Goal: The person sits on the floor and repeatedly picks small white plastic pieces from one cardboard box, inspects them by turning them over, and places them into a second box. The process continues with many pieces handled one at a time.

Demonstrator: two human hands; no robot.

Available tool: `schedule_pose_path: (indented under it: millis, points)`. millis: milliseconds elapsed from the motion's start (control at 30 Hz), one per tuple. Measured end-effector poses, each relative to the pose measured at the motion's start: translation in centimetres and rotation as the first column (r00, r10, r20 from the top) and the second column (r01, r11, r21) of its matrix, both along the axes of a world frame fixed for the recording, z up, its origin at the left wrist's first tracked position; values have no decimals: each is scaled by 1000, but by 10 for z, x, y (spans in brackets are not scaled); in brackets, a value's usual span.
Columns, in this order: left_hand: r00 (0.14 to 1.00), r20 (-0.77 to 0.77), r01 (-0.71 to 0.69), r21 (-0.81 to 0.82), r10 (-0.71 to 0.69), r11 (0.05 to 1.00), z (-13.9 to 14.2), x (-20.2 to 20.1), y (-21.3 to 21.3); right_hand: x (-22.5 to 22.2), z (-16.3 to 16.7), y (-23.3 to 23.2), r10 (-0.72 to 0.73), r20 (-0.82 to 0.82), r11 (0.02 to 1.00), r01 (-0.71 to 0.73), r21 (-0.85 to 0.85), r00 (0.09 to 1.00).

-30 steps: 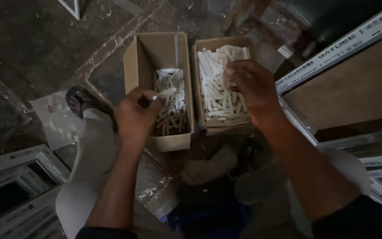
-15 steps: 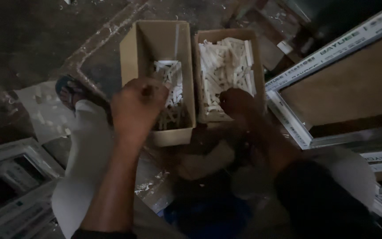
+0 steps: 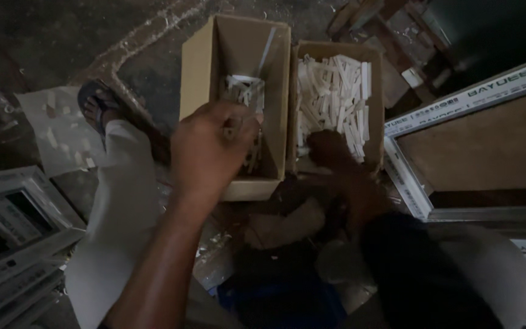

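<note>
- Cardboard marks your landmark: the left-hand box [image 3: 238, 109], open-topped, with small white plastic pieces [image 3: 246, 97] heaped at its far end.
- Your left hand [image 3: 211, 152] hangs over that box's near end, fingers [image 3: 238, 125] curled almost closed around one small pale piece [image 3: 231, 129].
- Your right hand [image 3: 330, 149] rests at the near edge of the second box [image 3: 336, 109], touching the first box's right wall and full of white strips [image 3: 333, 91]; how far those fingers are open cannot be told.
- Since half a second ago, your left hand has dropped nearer you along the box, and your right hand has barely shifted.
</note>
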State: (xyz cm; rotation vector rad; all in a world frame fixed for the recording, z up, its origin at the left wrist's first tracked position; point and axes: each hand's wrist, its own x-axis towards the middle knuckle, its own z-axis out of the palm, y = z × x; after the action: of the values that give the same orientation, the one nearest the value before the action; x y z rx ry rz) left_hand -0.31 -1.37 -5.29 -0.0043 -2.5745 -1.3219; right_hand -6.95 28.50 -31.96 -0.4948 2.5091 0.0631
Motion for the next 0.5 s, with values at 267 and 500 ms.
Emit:
schedule_pose_path:
  millis: [267,500]
  points:
    - [996,61,63,22,-65,998,3,3,1,-25,63,48,-562,402,764,640,-82,723]
    - [992,110,65,28,-67,998,14,3,3,-6,42,62,160,46,987,-159,-21,986]
